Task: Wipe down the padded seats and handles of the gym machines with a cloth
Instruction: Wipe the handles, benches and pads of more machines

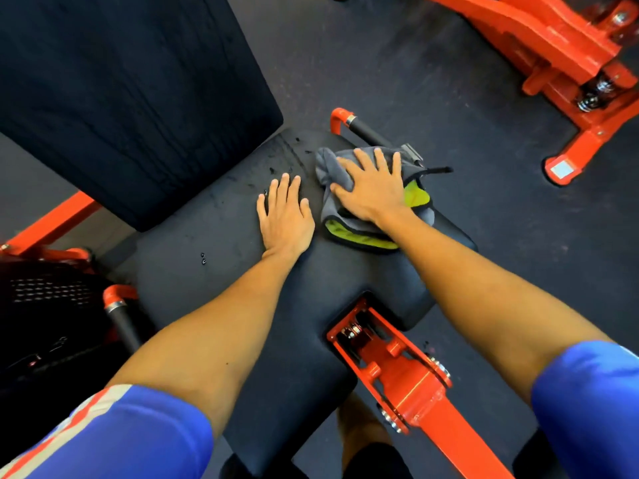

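Seat pad (214, 271): black, padded, mounted on an orange frame (408, 385); droplets (203, 258) and wet streaks show on its left and far parts.

Cloth (328, 167): grey with a yellow-green underside, bunched, lying on the far right part of the seat pad, just beside the right handle (363, 131).

Right hand (371, 188): flat on top of the cloth, fingers spread and straight, pressing it down rather than clutching it.

Left hand (285, 216): flat on the bare pad just left of the cloth, fingers straight, holding nothing; it appears to steady the body.

Backrest pad (121, 91): black, streaked with moisture, upper left.

Left handle (121, 323): black grip in an orange bracket, lower left, well apart from the cloth.

Step in hand, as judged: wiping the seat. To do it well, keep the palm flat for even pressure, sweep in overlapping passes towards the droplets, and shift the left hand off the wet zone. Open the bunched cloth so more of it meets the pad. Backrest and both handles likely remain.
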Demonstrator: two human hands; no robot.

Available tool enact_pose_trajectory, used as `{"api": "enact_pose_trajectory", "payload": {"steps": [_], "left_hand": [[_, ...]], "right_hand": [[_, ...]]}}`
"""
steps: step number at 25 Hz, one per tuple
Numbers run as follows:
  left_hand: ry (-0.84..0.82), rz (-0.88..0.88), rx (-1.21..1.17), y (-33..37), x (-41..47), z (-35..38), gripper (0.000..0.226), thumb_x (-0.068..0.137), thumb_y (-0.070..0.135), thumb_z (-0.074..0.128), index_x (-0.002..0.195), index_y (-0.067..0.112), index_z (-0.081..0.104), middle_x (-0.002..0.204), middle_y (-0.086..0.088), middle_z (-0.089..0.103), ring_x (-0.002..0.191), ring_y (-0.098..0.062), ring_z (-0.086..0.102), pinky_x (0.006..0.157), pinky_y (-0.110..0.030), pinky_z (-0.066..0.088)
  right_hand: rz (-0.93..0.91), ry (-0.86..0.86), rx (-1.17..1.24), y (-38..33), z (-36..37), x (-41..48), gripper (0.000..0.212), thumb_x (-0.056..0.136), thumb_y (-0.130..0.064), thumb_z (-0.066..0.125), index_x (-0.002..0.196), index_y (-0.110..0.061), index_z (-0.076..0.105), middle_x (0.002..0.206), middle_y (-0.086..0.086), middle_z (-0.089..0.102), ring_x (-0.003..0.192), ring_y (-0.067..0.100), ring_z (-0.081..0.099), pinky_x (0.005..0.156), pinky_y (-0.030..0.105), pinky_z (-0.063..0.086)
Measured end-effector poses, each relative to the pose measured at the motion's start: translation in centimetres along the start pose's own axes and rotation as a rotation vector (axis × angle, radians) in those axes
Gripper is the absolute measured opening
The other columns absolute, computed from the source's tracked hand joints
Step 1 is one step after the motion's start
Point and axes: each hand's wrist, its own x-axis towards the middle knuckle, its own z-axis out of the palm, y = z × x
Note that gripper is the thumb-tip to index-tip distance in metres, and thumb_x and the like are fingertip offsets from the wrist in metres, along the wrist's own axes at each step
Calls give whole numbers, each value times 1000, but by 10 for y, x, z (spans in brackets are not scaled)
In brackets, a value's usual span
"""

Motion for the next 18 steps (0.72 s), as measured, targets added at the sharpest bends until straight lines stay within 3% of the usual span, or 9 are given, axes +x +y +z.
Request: {"api": "enact_pose_trajectory", "payload": {"steps": [3, 10, 14, 18], "left_hand": [[-2, -17, -24, -8, 14, -5, 54, 109, 32, 32, 162, 25, 22, 170, 5, 15, 157, -14, 6, 128, -44, 1], [-13, -146, 25, -35, 48, -13, 57, 109, 38, 24, 164, 24, 12, 172, 1, 5, 158, -18, -2, 127, -50, -4], [45, -153, 86, -36, 48, -4, 57, 109, 38, 25, 163, 26, 14, 171, 4, 7, 158, -17, 1, 128, -49, 0], [92, -136, 140, -40, 48, 2, 56, 109, 37, 27, 163, 24, 18, 171, 2, 11, 158, -17, 5, 128, -48, 4]], "right_hand": [[31, -14, 96, -28, 3, 15, 67, 100, -65, 38, 160, -39, 30, 173, 0, 17, 159, 37, 4, 126, 59, -2], [-340, 95, -32, -11, 26, -68, 65, 97, -62, 40, 156, -35, 43, 166, -1, 35, 156, 35, 24, 126, 57, 15], [-284, 53, 1, -35, 26, -1, 60, 102, -51, 46, 159, -33, 39, 169, 1, 29, 158, 36, 16, 126, 56, 9], [-219, -28, 28, -70, 10, 86, 61, 105, -50, 39, 162, -31, 30, 172, 1, 18, 160, 33, 7, 128, 54, 1]]}}
